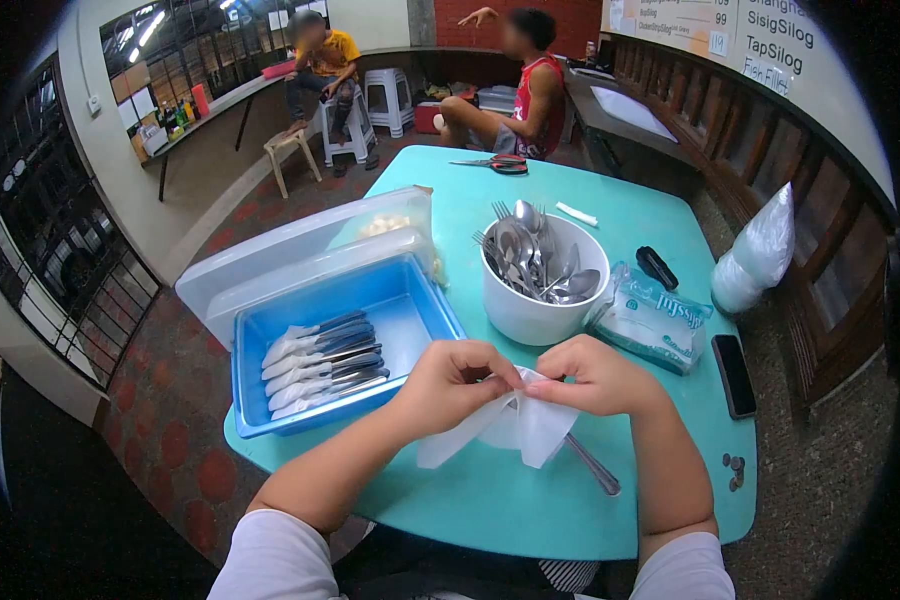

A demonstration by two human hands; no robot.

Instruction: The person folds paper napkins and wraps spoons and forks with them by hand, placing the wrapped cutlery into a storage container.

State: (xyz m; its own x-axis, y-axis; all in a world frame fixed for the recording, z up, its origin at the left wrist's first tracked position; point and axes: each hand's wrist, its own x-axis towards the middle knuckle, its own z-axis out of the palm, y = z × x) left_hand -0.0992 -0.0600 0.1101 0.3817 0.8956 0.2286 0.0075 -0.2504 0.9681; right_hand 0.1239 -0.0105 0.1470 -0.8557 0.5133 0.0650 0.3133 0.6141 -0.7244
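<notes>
Both hands work above the near half of the counter (pixel 440 515), a little right of its middle. My left hand (pixel 448 388) is nearly closed, thumb and fingertips pinching a white tissue (pixel 510 430); my right hand (pixel 602 378) pinches the same tissue just beside it, its fingers curled in. Between them the tissue wraps a metal utensil (pixel 595 468), whose handle slants out toward the near right corner. Its head is covered, so I cannot tell whether it is a spoon or a fork.

Toward the left edge I have a blue tub (pixel 400 310) with wrapped cutlery (pixel 325 365) lined up inside, and a translucent lid (pixel 300 265) tilted along its far side. Beyond my hands stands a white bucket (pixel 530 322) full of loose forks and spoons (pixel 535 250). A tissue pack (pixel 660 318) lies just right of it. By the right edge lie a phone (pixel 734 375) and, nearer me, some coins (pixel 735 472). Scissors (pixel 495 164) lie near the far edge.
</notes>
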